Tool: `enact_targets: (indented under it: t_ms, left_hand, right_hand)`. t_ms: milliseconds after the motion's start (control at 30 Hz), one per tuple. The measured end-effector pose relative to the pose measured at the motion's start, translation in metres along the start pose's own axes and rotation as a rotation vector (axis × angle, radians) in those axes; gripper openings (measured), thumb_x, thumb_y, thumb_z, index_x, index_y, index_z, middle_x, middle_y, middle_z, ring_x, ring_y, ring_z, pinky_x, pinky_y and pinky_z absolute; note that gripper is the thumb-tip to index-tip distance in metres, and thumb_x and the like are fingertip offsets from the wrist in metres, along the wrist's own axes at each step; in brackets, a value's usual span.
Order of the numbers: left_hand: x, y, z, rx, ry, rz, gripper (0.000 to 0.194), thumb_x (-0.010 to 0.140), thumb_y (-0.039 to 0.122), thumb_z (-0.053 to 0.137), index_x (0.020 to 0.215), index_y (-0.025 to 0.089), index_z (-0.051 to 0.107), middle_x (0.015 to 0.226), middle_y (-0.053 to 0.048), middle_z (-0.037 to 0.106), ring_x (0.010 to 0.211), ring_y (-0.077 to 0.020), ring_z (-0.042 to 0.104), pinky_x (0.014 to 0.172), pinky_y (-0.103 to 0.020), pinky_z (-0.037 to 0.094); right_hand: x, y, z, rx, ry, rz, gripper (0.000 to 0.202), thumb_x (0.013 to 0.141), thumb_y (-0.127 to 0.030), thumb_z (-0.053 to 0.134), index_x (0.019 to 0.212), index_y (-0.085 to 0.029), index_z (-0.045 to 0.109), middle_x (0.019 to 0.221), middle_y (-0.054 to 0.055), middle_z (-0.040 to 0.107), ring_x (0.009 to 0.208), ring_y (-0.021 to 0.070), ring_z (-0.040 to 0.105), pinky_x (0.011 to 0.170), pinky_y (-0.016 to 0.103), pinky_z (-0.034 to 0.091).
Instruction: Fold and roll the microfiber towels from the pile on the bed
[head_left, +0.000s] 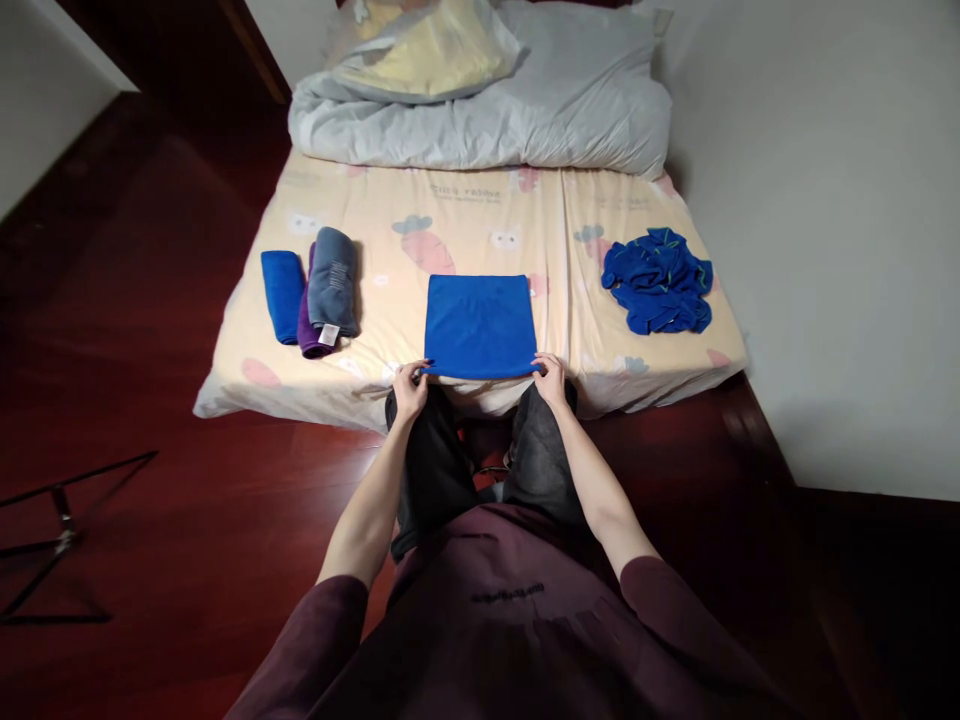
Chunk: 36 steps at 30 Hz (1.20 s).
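Observation:
A blue cloth (480, 322) lies flat as a near rectangle at the bed's front edge, in front of my knees. My left hand (411, 388) pinches its near left corner. At the near right corner, my right hand (550, 378) grips the cloth between thumb and fingers. Off to the left are a rolled blue towel (283, 297), a purple towel (309, 325) and a grey towel (333, 280) with a white tag, the grey one partly over the purple. A crumpled blue pile with green edging (658, 282) rests on the right.
The bed (397, 220) has a carrot-print sheet. A grey quilt (592, 110) and a yellow pillow (435, 50) lie at its far end. A wall (840, 250) stands at the right, and a black metal stand (64, 540) is on the floor at the left.

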<state>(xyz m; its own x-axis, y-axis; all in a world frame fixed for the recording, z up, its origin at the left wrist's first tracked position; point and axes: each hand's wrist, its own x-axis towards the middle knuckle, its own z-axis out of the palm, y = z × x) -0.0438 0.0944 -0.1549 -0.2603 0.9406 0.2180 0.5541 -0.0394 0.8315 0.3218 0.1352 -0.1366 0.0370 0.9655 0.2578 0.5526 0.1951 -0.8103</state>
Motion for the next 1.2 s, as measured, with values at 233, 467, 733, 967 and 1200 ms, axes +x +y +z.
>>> enact_targets:
  t_ms: [233, 467, 733, 967, 1200]
  left_hand:
    - [0.005, -0.010, 0.003, 0.054, -0.033, -0.041, 0.031, 0.089, 0.026, 0.062, 0.115, 0.021, 0.077, 0.110, -0.012, 0.076, 0.115, -0.0310, 0.064, 0.098, -0.044, 0.055]
    - [0.009, -0.014, 0.002, 0.081, -0.066, 0.041, 0.040, 0.084, 0.011, 0.050, 0.108, 0.021, 0.081, 0.115, -0.011, 0.078, 0.117, -0.0306, 0.065, 0.110, -0.049, 0.049]
    - [0.008, -0.013, 0.004, 0.084, 0.010, -0.030, 0.025, 0.091, 0.021, 0.055, 0.104, 0.021, 0.076, 0.102, -0.012, 0.074, 0.106, -0.0302, 0.063, 0.101, -0.046, 0.052]
    - [0.008, -0.015, 0.006, 0.056, 0.095, -0.080, 0.022, 0.099, 0.038, 0.057, 0.094, 0.020, 0.069, 0.095, -0.012, 0.070, 0.099, -0.0277, 0.063, 0.095, -0.042, 0.053]
    - [0.007, -0.013, 0.004, 0.059, 0.083, -0.089, 0.029, 0.101, 0.044, 0.054, 0.095, 0.020, 0.070, 0.096, -0.012, 0.070, 0.098, -0.0265, 0.064, 0.092, -0.039, 0.054]
  right_hand:
    - [0.006, 0.006, 0.005, -0.074, -0.078, -0.009, 0.043, 0.073, 0.000, 0.055, 0.100, -0.023, 0.080, 0.119, 0.007, 0.079, 0.119, 0.0265, 0.066, 0.112, 0.043, 0.053]
    - [0.007, 0.003, 0.005, -0.070, -0.080, 0.036, 0.040, 0.075, 0.000, 0.056, 0.096, -0.023, 0.082, 0.119, 0.006, 0.080, 0.120, 0.0256, 0.068, 0.117, 0.043, 0.050]
    - [0.005, 0.003, 0.007, -0.051, -0.022, 0.113, 0.040, 0.081, -0.008, 0.055, 0.109, -0.022, 0.081, 0.116, 0.009, 0.078, 0.114, 0.0259, 0.069, 0.110, 0.041, 0.054]
    - [0.007, 0.003, 0.010, -0.077, 0.025, 0.192, 0.025, 0.094, -0.034, 0.066, 0.109, -0.019, 0.078, 0.100, 0.010, 0.071, 0.087, 0.0235, 0.066, 0.091, 0.036, 0.057]
    - [0.008, 0.001, 0.008, -0.126, 0.036, 0.192, 0.026, 0.096, -0.044, 0.066, 0.083, -0.022, 0.071, 0.072, 0.002, 0.059, 0.077, 0.0223, 0.059, 0.083, 0.032, 0.054]
